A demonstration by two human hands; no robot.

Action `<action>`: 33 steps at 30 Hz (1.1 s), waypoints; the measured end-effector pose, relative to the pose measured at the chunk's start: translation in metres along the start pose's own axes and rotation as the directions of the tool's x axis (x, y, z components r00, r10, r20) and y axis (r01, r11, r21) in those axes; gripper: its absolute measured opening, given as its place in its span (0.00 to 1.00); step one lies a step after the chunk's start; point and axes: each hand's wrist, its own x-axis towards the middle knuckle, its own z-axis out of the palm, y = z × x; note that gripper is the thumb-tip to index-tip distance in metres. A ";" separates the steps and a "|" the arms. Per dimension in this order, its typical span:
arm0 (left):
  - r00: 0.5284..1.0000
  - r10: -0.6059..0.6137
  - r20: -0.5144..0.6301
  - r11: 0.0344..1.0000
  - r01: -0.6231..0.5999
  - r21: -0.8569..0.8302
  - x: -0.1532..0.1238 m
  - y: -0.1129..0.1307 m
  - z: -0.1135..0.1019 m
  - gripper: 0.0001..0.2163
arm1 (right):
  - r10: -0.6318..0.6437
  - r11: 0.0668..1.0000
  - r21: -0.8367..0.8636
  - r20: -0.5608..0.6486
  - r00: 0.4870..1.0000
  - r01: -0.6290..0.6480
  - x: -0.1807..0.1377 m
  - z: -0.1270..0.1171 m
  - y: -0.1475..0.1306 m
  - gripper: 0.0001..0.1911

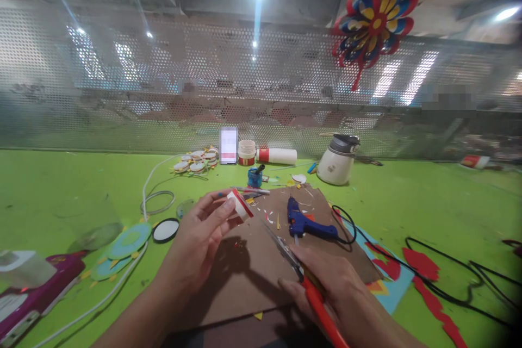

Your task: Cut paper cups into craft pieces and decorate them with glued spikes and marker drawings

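Observation:
My left hand (202,228) grips a short white paper cup piece with a red edge (240,207) between thumb and fingers, tilted above the brown cardboard (240,288). In my right hand (334,280) is a pair of scissors (290,255) with red handles. Their blades point up and left toward the cup piece, apparently apart from it. A blue glue gun (310,227) lies on the cardboard beyond my right hand, among small red, white and yellow paper scraps.
A phone (228,147), a jar (247,152), a paper cup stack (281,156) and a white kettle-like pot (336,163) stand along the back. Black cable (432,277) and red scraps lie right. On the left are a purple power strip (49,293) and blue paper rings (126,244).

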 end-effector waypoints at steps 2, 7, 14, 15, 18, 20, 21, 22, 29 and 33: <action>0.999 -0.031 -0.009 0.999 0.031 0.016 0.001 0.000 -0.001 0.15 | 0.004 1.000 0.007 -0.007 1.000 -0.004 -0.001 0.000 0.000 0.16; 0.998 -0.067 -0.012 0.997 0.068 0.048 0.003 0.002 -0.002 0.17 | 0.016 1.000 0.009 0.024 1.000 -0.016 -0.001 0.000 0.001 0.16; 0.999 -0.035 -0.027 0.996 0.037 0.085 0.001 0.001 -0.003 0.16 | 0.022 0.999 0.024 0.005 1.000 -0.022 0.002 0.001 0.001 0.16; 0.999 -0.032 -0.023 0.996 0.033 0.087 0.001 0.001 -0.003 0.16 | 0.018 0.999 0.026 0.005 1.000 -0.018 0.003 0.001 0.001 0.16; 1.000 -0.021 -0.013 0.996 0.022 0.084 0.000 0.001 -0.002 0.16 | 0.013 1.000 0.017 0.003 1.000 -0.013 0.001 0.001 0.001 0.17; 1.000 -0.014 -0.007 0.996 0.015 0.088 0.000 0.000 -0.002 0.15 | 0.013 1.000 0.007 0.002 1.000 -0.013 0.000 0.001 0.002 0.17; 1.000 -0.013 -0.007 0.996 0.014 0.091 0.000 0.000 -0.002 0.15 | 0.017 1.000 0.004 0.010 1.000 -0.017 -0.001 0.001 0.002 0.18; 1.000 -0.014 -0.007 0.996 0.015 0.094 0.000 0.000 -0.002 0.15 | 0.022 1.000 0.003 0.022 1.000 -0.022 -0.001 0.001 0.002 0.18; 1.000 -0.004 -0.027 0.996 0.006 0.090 0.001 -0.001 -0.002 0.14 | 0.042 0.999 0.007 0.070 0.997 -0.043 -0.003 0.003 0.003 0.17; 1.000 -0.002 -0.019 0.995 0.004 0.098 0.001 -0.002 -0.003 0.13 | 0.023 1.000 -0.002 0.046 0.999 -0.023 -0.003 0.003 0.002 0.15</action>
